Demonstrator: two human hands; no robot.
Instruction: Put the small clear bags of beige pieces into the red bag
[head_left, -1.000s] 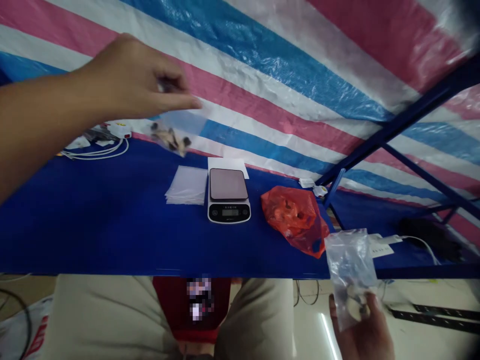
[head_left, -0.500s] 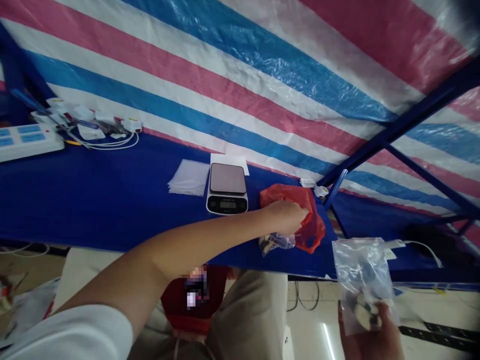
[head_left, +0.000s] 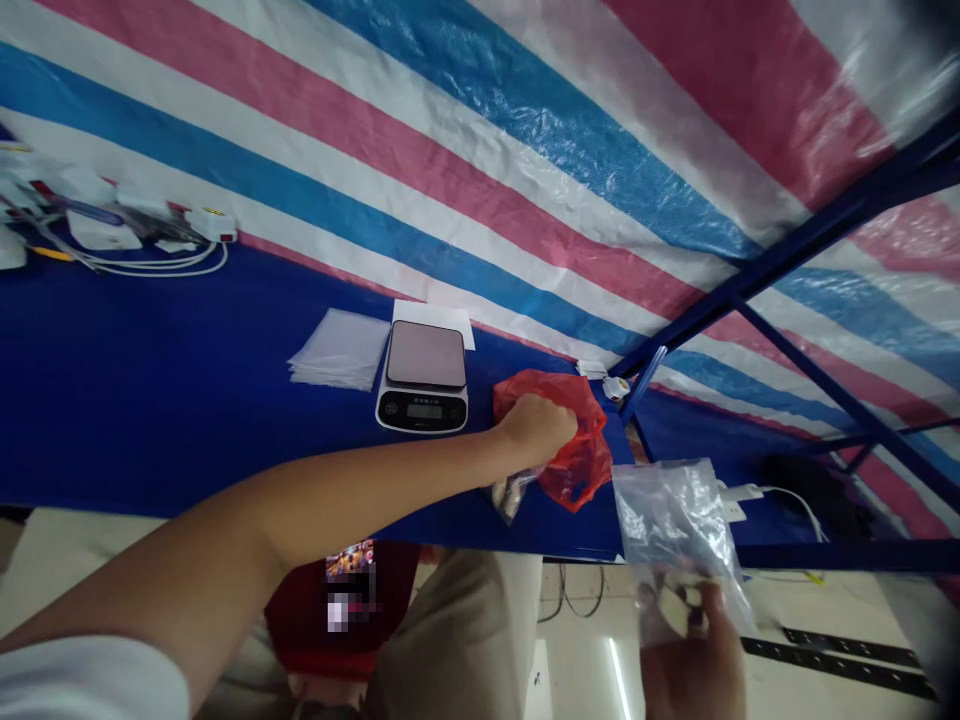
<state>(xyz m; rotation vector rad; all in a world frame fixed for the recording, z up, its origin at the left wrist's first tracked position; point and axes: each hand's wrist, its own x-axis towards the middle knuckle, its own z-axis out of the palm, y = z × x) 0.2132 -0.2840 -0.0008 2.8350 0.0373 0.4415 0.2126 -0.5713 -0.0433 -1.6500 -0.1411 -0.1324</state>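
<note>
Red plastic bag (head_left: 579, 470) gripped by closed left hand (head_left: 535, 430), right of centre — small clear packet (head_left: 510, 497) just below; clear plastic bag (head_left: 679, 530) pinched by right hand (head_left: 694, 665), lower right.

**Flat, even indoor light falls across a striped tarpaulin (head_left: 480, 170)**
Glare is caught on a clear plastic bag (head_left: 675, 525); edges are bowed by distortion.

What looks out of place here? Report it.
A small clear bag of parts sits near the blue table's front edge, under the left hand, beside the red bag, apparently at risk of slipping off.
</note>
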